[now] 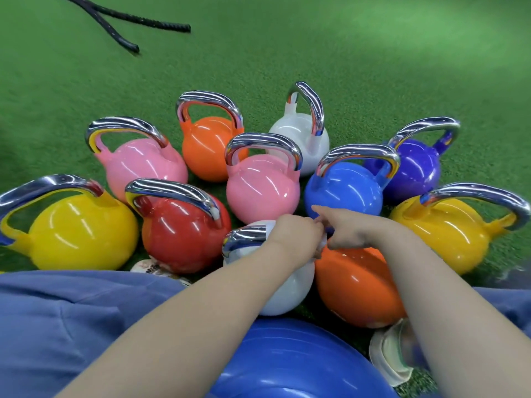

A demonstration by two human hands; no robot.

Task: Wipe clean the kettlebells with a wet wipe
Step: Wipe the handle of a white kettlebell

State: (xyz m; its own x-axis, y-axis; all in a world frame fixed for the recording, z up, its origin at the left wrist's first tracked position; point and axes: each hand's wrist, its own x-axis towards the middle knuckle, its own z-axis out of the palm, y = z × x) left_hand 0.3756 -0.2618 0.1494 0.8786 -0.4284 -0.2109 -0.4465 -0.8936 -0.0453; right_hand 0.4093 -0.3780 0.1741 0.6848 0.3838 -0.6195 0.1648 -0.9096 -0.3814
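Several coloured kettlebells with chrome handles stand close together on green turf. Nearest me are a white kettlebell (287, 294) and an orange kettlebell (356, 285). My left hand (296, 234) grips the white kettlebell's handle near its right end. My right hand (344, 228) pinches a small white wet wipe (323, 242) right beside the left hand, with its index finger stretched out to the left. Most of the wipe is hidden between the two hands. Behind them stand a pink kettlebell (261, 191) and a blue kettlebell (344, 191).
A blue exercise ball (293, 360) lies between my knees, which are in blue trousers. A wipes packet (149, 267) peeks out under the red kettlebell (181, 234). Black battle ropes (126, 24) lie on the turf at the far left. A whitish shoe (393, 351) is at the lower right.
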